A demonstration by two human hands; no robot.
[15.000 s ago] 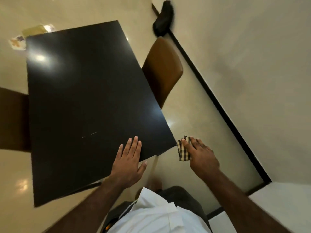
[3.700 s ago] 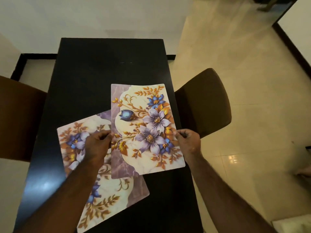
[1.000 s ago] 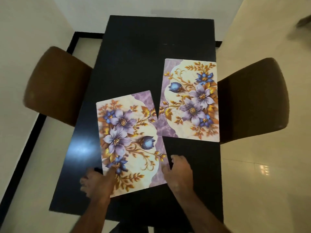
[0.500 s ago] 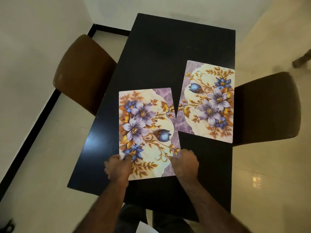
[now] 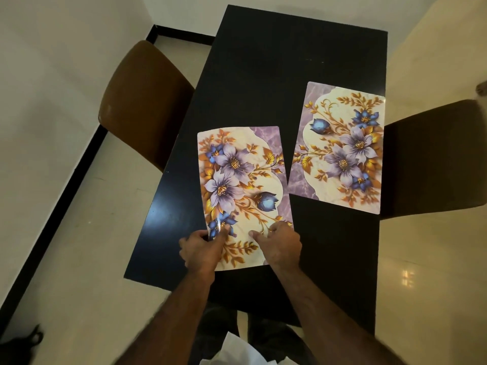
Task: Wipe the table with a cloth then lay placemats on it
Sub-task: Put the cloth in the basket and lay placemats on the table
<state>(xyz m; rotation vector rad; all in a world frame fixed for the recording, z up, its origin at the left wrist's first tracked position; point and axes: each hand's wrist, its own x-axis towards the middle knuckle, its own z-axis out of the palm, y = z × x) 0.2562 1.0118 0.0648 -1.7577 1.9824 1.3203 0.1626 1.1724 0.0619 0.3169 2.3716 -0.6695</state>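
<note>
Left grip point(image 5: 203, 248): near placemat point(image 5: 239, 191) is pinched, 7 o'clock.
Right grip point(image 5: 279, 246): its 5 o'clock corner is clasped.

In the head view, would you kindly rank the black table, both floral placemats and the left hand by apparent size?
1. black table
2. held placemat and right placemat: alike, held one nearer
3. left hand

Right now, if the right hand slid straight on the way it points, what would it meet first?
The right hand holds the near placemat; going on, it would likely cross that mat onto bare table. Nothing stands in that line; the far placemat lies to the right.
</note>
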